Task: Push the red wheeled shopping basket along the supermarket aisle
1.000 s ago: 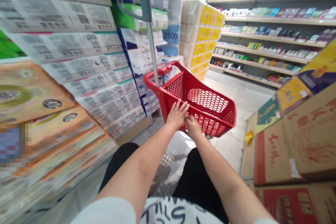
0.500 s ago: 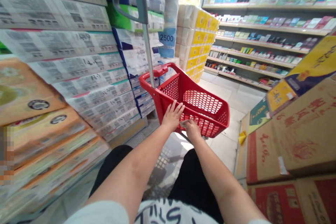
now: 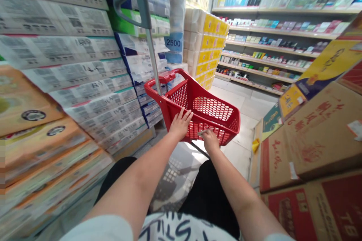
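A red plastic shopping basket on a trolley frame (image 3: pixel 212 99) stands in front of me, with a perforated side toward my knees. Rising from its left end is a metal pole topped by a grey loop handle (image 3: pixel 143 5). My left hand (image 3: pixel 181 123) lies with fingers stretched out against the basket's near side, just below the rim. Lower and to the right, my right hand (image 3: pixel 211 141) is closed in a pinch on a small greyish flat piece (image 3: pixel 201 133) at the slotted side. What this piece is made of I cannot make out. No goods show inside the basket.
Stacked paper packs (image 3: pixel 93 71) and orange packs (image 3: pixel 31 116) rise close on the left. Yellow-and-white packs (image 3: pixel 207 45) stand behind the basket. Cardboard cartons (image 3: pixel 319 139) line the right. Shelves of small boxes (image 3: pixel 271 41) fill the back, beyond a tiled floor (image 3: pixel 243 99).
My right hand has moved to the right along the basket's side, away from my left hand, with the greyish piece still in it. My left hand stays at the same spot on the basket.
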